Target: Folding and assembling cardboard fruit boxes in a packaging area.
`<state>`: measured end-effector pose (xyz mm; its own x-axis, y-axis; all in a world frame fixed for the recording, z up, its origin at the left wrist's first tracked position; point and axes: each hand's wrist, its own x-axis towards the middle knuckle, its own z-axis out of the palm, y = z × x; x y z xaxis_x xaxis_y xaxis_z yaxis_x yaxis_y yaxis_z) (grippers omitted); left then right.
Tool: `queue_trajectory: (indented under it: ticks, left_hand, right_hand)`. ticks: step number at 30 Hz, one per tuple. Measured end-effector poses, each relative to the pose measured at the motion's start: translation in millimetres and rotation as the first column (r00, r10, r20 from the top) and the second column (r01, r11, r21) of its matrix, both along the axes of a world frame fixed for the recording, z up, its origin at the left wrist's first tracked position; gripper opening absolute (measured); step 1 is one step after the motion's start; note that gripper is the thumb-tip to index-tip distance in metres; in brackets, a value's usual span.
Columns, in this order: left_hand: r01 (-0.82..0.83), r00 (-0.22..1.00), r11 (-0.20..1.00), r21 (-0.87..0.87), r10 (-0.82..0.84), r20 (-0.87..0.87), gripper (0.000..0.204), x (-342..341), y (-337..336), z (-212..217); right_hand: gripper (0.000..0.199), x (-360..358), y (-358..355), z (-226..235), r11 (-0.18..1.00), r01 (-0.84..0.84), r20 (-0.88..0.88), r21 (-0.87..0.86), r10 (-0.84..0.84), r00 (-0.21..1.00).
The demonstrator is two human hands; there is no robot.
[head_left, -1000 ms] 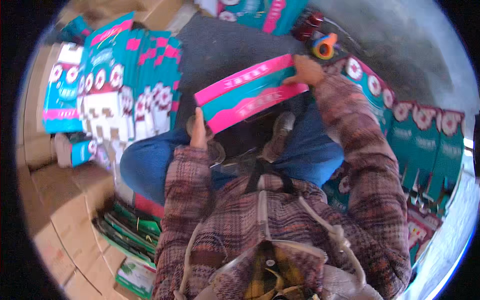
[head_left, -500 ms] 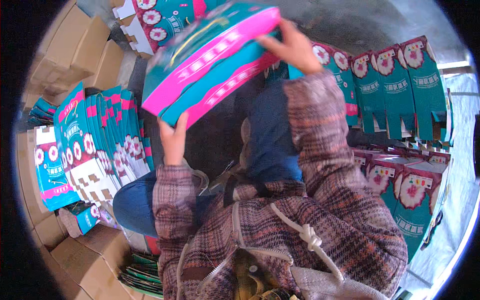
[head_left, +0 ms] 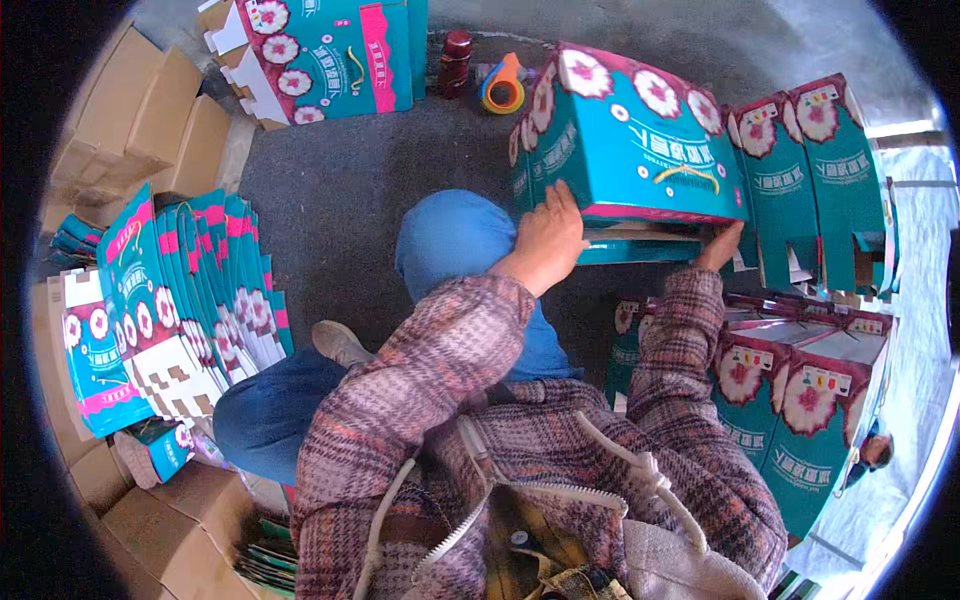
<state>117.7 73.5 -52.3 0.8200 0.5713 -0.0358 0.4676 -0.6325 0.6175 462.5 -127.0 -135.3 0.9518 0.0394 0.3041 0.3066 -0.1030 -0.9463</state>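
Observation:
A teal cardboard gift box with a dark red flower-patterned band, a pink edge and a yellow cord handle is in front of me to the right. At its near left corner my left hand is closed, fingers pressed on the side. My right hand grips the near right lower edge, its fingers partly hidden below the box. Along its near side the bottom shows a gap between pink-edged flaps. The box's right side meets the row of standing teal boxes.
More standing boxes are in a nearer row at right. Flat box blanks lean at left, with other flat blanks at the far left. A dark red bottle and an orange tape dispenser stand beyond. Brown cartons line the left.
The box has gone from raised and tilted ahead of me to lower at the right, beside the standing boxes. Both hands moved right with it. My legs shifted, and the bottle and tape dispenser came into view.

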Motion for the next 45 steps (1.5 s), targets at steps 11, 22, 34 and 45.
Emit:
queue_trajectory:
  ticks: [11,22,34,45]
  left_hand:
    - [0.126,0.992,0.981,0.149,-0.129,0.011,0.079,-5,9,-17]
    - [0.252,0.957,0.750,0.612,-0.287,-0.043,0.044,-119,-43,6]
    - [-0.347,0.938,0.938,0.016,0.347,-0.005,0.035,-363,-60,31]
    - [-0.759,-0.021,0.101,-0.644,0.984,0.179,0.032,-577,17,-23]
  right_hand:
    - [0.049,-57,36,30,0.925,0.207,0.126,-0.319,-0.175,0.976]
    - [0.037,-260,127,144,0.892,-0.430,0.418,-0.137,0.446,0.791]
    - [0.034,-397,170,132,0.359,-0.265,0.365,-0.895,0.931,0.028]
    - [0.026,-409,192,127,0.279,-0.198,0.296,-0.940,0.953,-0.062]
